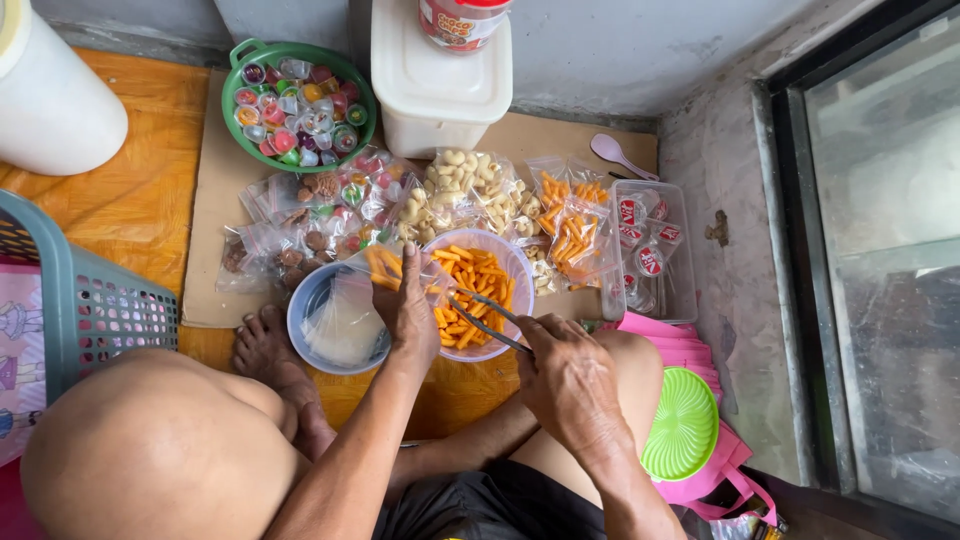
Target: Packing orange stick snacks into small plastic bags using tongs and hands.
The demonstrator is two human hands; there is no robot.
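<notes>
My left hand (405,300) pinching a small clear bag (385,265) open over the bowl of orange snack sticks (478,290), my right hand (565,380) closed around metal tongs (485,315) dipping into the sticks, bowl mid-floor before my knees

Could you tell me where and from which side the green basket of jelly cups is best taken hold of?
Probably by the loop handle at the top-left rim of the green basket, approached from above; the jelly cups fill its inside.
</notes>
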